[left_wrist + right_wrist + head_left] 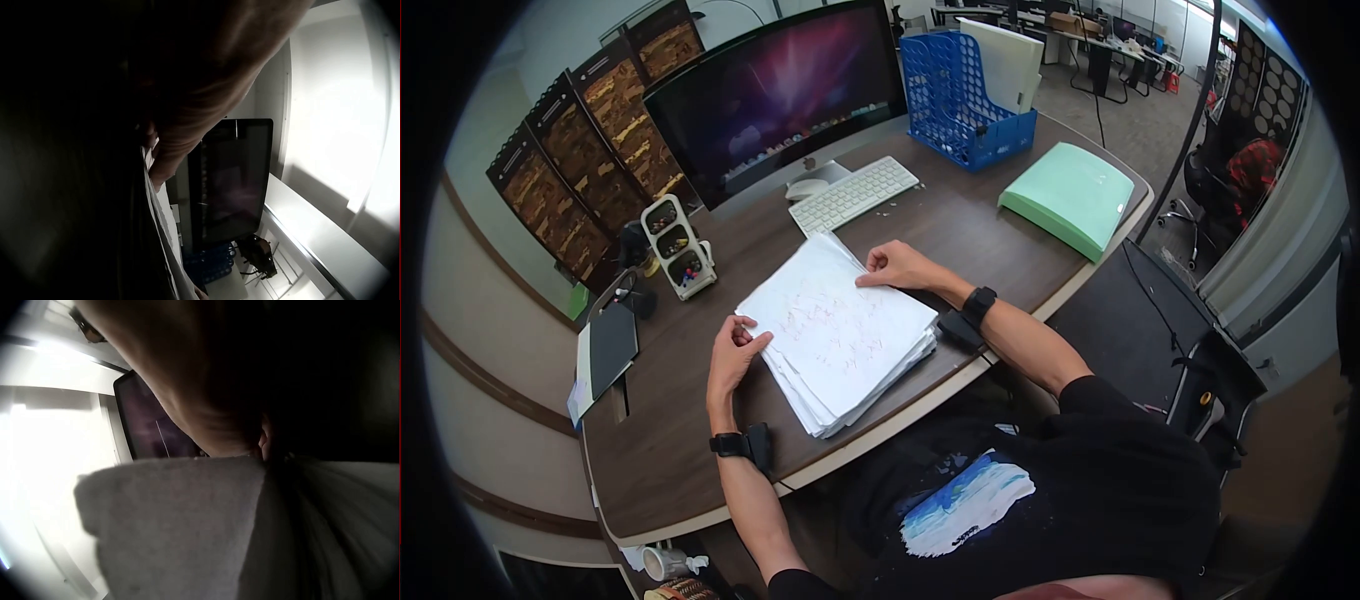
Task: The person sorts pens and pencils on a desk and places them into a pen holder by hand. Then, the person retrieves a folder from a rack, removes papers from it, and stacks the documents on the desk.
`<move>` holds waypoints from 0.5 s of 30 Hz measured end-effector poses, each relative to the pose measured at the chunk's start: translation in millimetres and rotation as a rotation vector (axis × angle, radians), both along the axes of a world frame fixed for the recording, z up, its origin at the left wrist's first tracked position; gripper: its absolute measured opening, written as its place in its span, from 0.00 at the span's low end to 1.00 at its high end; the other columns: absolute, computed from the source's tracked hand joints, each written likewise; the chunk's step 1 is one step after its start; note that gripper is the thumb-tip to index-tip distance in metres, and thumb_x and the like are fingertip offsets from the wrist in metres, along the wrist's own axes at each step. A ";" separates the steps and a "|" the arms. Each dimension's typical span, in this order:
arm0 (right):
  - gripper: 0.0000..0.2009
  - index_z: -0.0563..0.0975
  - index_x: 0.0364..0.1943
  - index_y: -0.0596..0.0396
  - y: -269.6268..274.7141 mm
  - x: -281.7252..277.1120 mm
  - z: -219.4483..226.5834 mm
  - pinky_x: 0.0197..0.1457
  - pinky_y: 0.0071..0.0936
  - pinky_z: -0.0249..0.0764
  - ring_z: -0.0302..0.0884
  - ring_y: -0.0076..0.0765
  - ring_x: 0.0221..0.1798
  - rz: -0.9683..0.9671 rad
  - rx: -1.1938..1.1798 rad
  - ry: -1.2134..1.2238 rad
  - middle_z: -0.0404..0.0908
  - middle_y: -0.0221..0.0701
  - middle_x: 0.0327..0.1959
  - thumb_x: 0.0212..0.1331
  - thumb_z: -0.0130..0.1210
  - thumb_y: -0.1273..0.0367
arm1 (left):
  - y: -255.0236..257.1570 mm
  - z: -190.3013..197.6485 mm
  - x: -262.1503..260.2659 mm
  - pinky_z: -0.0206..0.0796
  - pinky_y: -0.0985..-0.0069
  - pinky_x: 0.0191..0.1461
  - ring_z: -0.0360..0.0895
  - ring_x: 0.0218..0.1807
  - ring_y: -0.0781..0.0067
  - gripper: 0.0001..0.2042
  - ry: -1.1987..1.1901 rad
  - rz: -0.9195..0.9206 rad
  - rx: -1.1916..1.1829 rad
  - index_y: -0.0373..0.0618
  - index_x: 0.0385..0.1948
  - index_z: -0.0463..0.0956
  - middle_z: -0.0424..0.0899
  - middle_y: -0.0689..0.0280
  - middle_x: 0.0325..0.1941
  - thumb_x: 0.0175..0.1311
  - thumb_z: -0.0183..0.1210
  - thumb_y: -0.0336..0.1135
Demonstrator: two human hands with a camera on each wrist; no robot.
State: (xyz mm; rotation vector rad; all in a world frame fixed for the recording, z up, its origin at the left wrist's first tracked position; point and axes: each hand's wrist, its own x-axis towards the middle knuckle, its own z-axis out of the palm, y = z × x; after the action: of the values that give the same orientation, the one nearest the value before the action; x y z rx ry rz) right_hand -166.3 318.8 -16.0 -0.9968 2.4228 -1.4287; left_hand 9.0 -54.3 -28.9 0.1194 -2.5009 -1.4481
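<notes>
A thick stack of white paper sheets (pixel 830 330), its top sheet marked with faint reddish scribbles, lies at an angle on the brown desk. My left hand (pixel 735 352) holds the stack's left edge, thumb over the top sheet and fingers at the side. On the opposite edge, my right hand (pixel 897 268) grips the sheets with its thumb on top and fingers curled. Layered paper edges (pixel 164 228) run down from the fingers in the left wrist view. In the right wrist view a sheet (pixel 175 519) covers much of the lower part, and the fingertips are mostly hidden.
Beyond the stack are a white keyboard (pixel 855 195), a mouse (pixel 806 189) and a monitor (pixel 780 100). A blue file holder (pixel 970 125) and a green folder box (pixel 1070 195) stand to the right. On the left are a pen organizer (pixel 678 247) and a dark folder (pixel 612 345).
</notes>
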 end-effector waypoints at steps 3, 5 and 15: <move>0.18 0.88 0.36 0.61 4.1 1.8 -8.5 0.37 0.27 0.73 0.78 0.22 0.33 0.003 -0.019 -0.031 0.86 0.28 0.27 0.64 0.76 0.57 | 3.3 0.8 0.5 0.63 0.82 0.41 0.65 0.36 0.84 0.18 -0.011 0.010 -0.013 0.44 0.45 0.81 0.70 0.77 0.33 0.60 0.81 0.35; 0.18 0.89 0.34 0.62 2.5 -5.6 -9.9 0.36 0.27 0.73 0.77 0.21 0.32 0.018 -0.041 0.005 0.86 0.28 0.27 0.64 0.76 0.57 | 2.0 5.3 -1.1 0.63 0.81 0.41 0.65 0.36 0.84 0.18 -0.006 0.007 -0.029 0.44 0.45 0.81 0.70 0.77 0.33 0.60 0.81 0.35; 0.20 0.87 0.33 0.61 6.9 2.0 1.0 0.36 0.27 0.74 0.79 0.24 0.33 -0.074 -0.068 -0.035 0.87 0.29 0.28 0.62 0.77 0.55 | 5.9 5.2 2.9 0.64 0.81 0.41 0.65 0.36 0.83 0.18 -0.047 0.003 -0.058 0.43 0.46 0.81 0.70 0.77 0.33 0.61 0.81 0.37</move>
State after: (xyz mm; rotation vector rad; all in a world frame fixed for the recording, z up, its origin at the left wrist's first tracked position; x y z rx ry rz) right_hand -164.3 325.7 -15.0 -0.8969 2.4255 -1.5489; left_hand 11.9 -48.4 -23.7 0.1477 -2.5764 -1.3862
